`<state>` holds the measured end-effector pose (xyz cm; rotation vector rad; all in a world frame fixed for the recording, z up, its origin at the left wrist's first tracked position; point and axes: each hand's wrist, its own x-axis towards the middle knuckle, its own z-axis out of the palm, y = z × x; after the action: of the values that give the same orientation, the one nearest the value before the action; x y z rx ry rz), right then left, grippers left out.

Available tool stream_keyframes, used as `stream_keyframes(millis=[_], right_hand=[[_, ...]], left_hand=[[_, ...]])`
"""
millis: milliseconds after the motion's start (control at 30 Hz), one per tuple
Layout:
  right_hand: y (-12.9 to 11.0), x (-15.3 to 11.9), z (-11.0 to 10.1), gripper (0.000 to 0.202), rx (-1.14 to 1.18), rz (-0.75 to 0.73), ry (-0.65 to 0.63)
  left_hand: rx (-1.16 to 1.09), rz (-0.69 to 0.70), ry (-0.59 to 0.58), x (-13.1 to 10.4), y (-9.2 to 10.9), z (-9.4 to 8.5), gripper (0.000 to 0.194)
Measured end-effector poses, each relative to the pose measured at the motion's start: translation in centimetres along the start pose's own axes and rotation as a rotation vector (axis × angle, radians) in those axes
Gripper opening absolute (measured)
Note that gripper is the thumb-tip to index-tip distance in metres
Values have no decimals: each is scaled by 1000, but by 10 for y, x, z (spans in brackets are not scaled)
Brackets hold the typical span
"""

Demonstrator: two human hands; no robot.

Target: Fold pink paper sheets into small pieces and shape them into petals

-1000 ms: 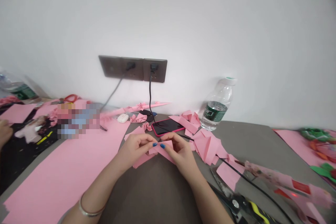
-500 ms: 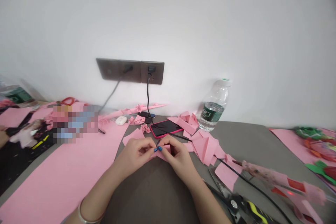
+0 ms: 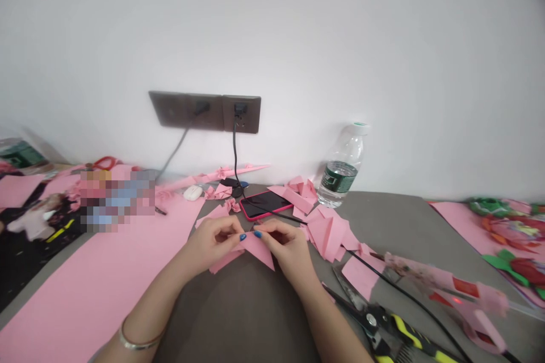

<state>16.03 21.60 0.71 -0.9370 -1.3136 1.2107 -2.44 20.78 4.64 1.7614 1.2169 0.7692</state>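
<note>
A folded piece of pink paper (image 3: pixel 260 250) is stretched between both hands just above the grey table, one pointed corner hanging down. My left hand (image 3: pixel 215 243) pinches its left part between thumb and fingers. On the other side, my right hand (image 3: pixel 286 245) pinches the paper's top edge, the blue-nailed thumb facing me. Both thumbs are a little apart. Right behind the hands lies a phone in a pink case (image 3: pixel 267 205). Folded pink paper pieces (image 3: pixel 327 233) are heaped to the right of my right hand.
A pink glue gun (image 3: pixel 443 281) with a lit red light lies at right, near a black-and-yellow hand tool (image 3: pixel 372 320). A water bottle (image 3: pixel 340 176) stands by the wall. A large pink sheet (image 3: pixel 114 278) covers the left side. A black cable (image 3: pixel 409 290) crosses the table.
My thumbs have moved apart along the paper, and more of it shows, with a corner now pointing down. The whole view has shifted slightly.
</note>
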Motion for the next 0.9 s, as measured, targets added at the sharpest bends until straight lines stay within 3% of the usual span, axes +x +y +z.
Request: stream_keyframes(millis=[167, 367, 667, 833, 900], right_hand=[[-4, -1, -1, 15, 46, 35, -91], [-4, 0, -2, 13, 72, 19, -24], [-1, 1, -2, 10, 40, -34, 27], [0, 1, -3, 12, 19, -54, 28], [2, 1, -4, 16, 26, -71, 54]], left_hand=[[-28, -11, -28, -1, -3, -4, 17], [-150, -69, -50, 0, -4, -6, 13], [-174, -120, 90, 0, -8, -6, 20], [-97, -48, 138, -1, -8, -7, 24], [-98, -10, 206, -1, -9, -12, 23]])
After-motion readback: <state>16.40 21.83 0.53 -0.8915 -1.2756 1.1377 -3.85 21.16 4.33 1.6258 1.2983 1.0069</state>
